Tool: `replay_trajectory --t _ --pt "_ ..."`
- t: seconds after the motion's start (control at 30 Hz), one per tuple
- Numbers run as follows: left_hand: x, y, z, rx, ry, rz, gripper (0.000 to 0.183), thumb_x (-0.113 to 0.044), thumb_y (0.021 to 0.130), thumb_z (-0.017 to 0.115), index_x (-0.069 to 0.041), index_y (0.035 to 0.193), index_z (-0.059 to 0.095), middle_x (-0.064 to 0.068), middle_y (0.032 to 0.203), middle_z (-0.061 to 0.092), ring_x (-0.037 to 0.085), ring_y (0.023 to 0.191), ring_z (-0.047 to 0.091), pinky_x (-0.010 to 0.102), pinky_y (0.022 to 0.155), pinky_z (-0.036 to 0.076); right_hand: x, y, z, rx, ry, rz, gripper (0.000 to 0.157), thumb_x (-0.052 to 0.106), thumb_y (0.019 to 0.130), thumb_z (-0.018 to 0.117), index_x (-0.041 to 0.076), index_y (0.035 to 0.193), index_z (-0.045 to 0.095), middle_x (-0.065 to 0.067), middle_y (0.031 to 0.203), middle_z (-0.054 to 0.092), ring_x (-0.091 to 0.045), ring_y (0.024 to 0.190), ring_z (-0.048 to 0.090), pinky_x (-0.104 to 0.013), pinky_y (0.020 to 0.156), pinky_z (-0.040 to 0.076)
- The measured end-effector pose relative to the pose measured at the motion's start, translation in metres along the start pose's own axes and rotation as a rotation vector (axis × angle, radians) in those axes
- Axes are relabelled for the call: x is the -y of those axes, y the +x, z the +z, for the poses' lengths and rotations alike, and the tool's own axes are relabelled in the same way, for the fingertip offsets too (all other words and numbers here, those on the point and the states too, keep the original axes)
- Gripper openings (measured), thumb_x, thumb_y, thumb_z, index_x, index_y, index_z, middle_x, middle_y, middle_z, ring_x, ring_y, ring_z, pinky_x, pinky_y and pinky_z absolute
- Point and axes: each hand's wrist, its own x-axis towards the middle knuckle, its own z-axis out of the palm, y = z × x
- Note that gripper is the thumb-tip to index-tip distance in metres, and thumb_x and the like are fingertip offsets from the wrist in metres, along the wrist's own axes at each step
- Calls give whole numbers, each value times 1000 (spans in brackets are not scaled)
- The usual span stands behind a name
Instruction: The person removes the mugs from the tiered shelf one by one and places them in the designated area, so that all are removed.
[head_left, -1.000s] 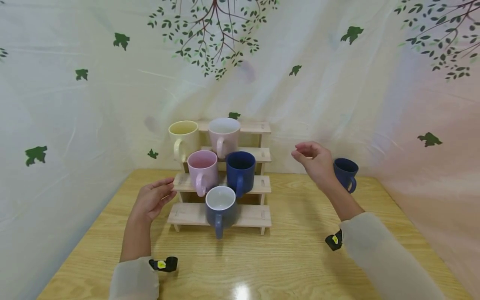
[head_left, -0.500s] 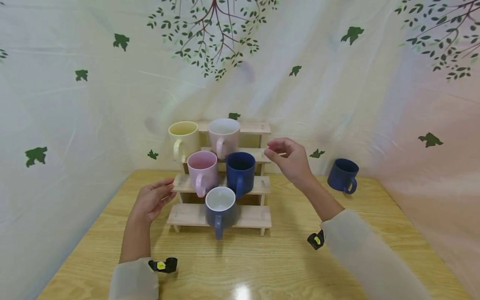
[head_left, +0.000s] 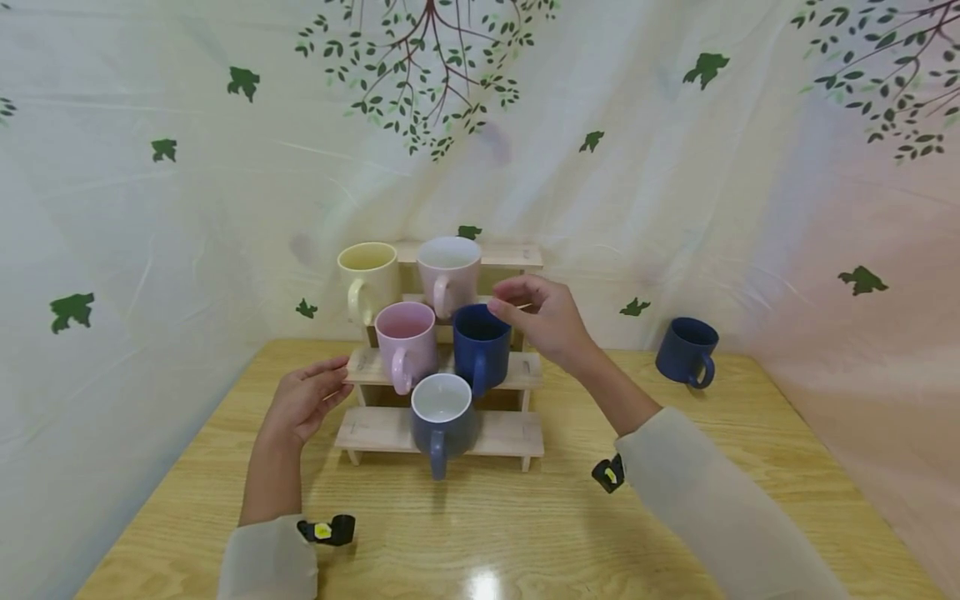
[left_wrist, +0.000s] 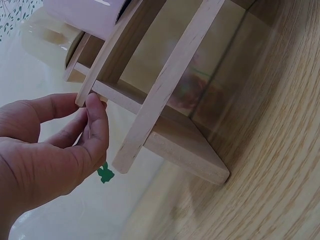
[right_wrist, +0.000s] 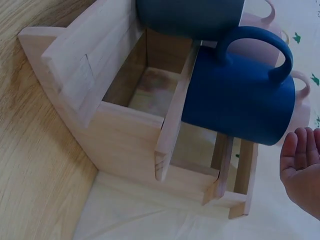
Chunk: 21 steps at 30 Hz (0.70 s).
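A stepped wooden stand (head_left: 506, 432) carries several mugs with their handles facing me. My left hand (head_left: 303, 402) pinches the left end of one of its boards between thumb and fingers, as the left wrist view shows close up. My right hand (head_left: 546, 321), holding nothing, has its loosely bent fingertips by the rim of a blue mug (head_left: 480, 350) on the second step up. Beside that mug is a pink mug (head_left: 406, 333). Below them stands a grey-blue mug (head_left: 442, 425) with a white inside. Higher up are a yellow mug (head_left: 369, 279) and a pale pink mug (head_left: 450, 275).
A dark blue mug (head_left: 686, 350) stands alone at the back right of the wooden table (head_left: 525, 533). Behind everything hangs a pale cloth (head_left: 622, 200) printed with leaves and branches. Small black cameras sit at both sleeve cuffs.
My right hand has moved left from in front of the lone dark blue mug to the blue mug on the stand. The left hand and all the mugs stayed put.
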Motion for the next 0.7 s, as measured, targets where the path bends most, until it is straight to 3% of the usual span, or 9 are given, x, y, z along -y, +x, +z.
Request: replay_trajectory --t 0.2,0.7 --pt "0 0 0 4 8 -1 19 -1 100 64 -4 116 74 -1 118 65 10 92 65 23 89 59 9 7 11 49 -11 21 32 19 96 75 -3 120 70 -14 114 73 -27 100 69 -38 89 61" --pt "0 0 0 12 0 -1 18 0 99 65 -4 114 75 0 116 66 11 91 66 24 88 59 17 22 39 119 -86 53 32 23 95 77 4 119 74 -7 109 75 -21 98 70 -31 88 61"
